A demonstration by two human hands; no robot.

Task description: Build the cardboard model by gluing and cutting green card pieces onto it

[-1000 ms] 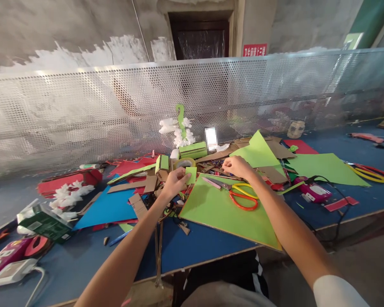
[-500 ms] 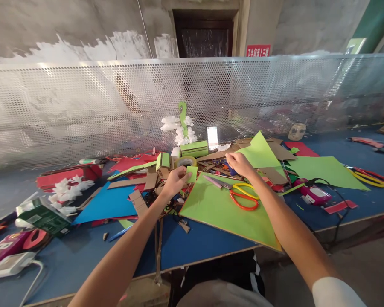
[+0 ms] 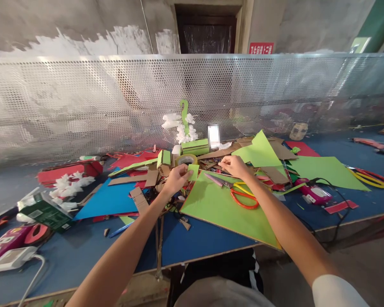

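Note:
Between the thumb and fingers of my left hand (image 3: 176, 179) is a small green paper piece (image 3: 193, 172), held above the clutter. My right hand (image 3: 234, 166) is closed in a pinch a little to the right of it, and whatever its fingertips hold is too small to make out. Below both hands lies a large green sheet (image 3: 224, 213). On that sheet rest scissors (image 3: 245, 197) with orange and yellow handles, and a pale pink pen-like stick (image 3: 213, 179). A roll of yellow tape (image 3: 187, 159) sits just behind my left hand.
Behind the table runs a perforated metal screen (image 3: 121, 106). Cardboard scraps (image 3: 141, 200), a blue sheet (image 3: 107, 200) and a green box (image 3: 46, 212) lie left. A green hook shape with white tufts (image 3: 184, 119) stands at the back. More scissors (image 3: 369, 177) lie right.
My right hand has come down and left, nearer the green paper piece, and its fingers now point left in a pinch. My left hand keeps its hold. The camera view has shifted slightly.

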